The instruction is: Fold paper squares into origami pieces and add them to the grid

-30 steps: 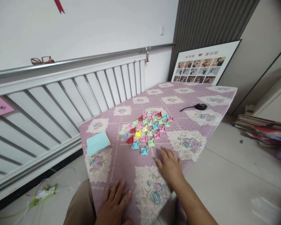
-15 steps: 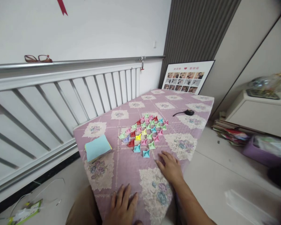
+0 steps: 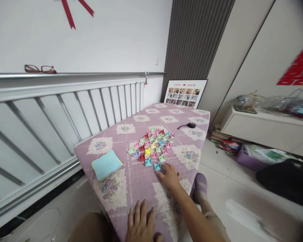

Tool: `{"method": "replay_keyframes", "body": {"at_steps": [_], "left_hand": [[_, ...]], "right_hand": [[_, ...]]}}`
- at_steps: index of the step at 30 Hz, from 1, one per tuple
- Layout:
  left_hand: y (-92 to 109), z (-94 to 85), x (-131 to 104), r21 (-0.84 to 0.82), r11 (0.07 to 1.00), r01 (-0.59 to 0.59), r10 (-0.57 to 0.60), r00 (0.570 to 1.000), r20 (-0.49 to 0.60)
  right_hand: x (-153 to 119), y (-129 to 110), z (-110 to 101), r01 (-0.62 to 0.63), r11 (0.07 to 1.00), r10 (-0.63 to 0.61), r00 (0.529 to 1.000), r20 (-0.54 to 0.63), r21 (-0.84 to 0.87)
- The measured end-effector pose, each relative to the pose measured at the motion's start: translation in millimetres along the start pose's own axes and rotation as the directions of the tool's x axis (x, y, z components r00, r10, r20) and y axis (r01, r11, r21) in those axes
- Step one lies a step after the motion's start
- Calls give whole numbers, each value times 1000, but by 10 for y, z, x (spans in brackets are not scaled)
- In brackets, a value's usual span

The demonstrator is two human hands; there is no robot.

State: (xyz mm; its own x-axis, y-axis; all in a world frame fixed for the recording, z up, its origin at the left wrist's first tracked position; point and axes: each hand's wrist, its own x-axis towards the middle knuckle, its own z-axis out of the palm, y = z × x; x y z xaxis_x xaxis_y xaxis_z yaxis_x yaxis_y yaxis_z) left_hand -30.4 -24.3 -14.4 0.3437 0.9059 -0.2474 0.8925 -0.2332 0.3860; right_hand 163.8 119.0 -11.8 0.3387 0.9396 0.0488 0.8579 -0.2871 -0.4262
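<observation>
Many small folded-paper shapes (image 3: 147, 151) in red, pink, green, yellow and blue stand in slanting rows on the cloth-covered table (image 3: 138, 181). My right hand (image 3: 168, 176) is at the nearest blue folded-paper piece (image 3: 157, 167). Its fingers reach the right edge of that piece, with the thumb apart just below; whether they press on it I cannot tell. Flat on the cloth near the front edge lies my left hand (image 3: 141, 223), fingers spread and holding nothing. To the left rests a stack of square paper sheets (image 3: 106, 164), light blue on top.
A black round object with a strap (image 3: 191, 125) lies toward the table's right side. Behind the table leans a photo board (image 3: 185, 92). A white radiator (image 3: 98, 107) runs along the left, with eyeglasses (image 3: 40, 69) above it. A low cabinet (image 3: 262, 129) stands at right.
My right hand has moved left and forward, from bare cloth to the nearest blue folded piece. My left hand stays flat on the table. The view has turned to the right.
</observation>
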Motion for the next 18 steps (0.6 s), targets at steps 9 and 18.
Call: {"method": "replay_keyframes", "body": {"at_steps": [9,18], "left_hand": [[7,-100,-20,-38,999,5,-3,998,61],[-77,-9,10,-36,997,-71,71,997,-13]], "right_hand": [[10,-136,92,-53,997,50,998,-40,-62],[19,-164,109,-64,996,62,998,-31,-68]]}}
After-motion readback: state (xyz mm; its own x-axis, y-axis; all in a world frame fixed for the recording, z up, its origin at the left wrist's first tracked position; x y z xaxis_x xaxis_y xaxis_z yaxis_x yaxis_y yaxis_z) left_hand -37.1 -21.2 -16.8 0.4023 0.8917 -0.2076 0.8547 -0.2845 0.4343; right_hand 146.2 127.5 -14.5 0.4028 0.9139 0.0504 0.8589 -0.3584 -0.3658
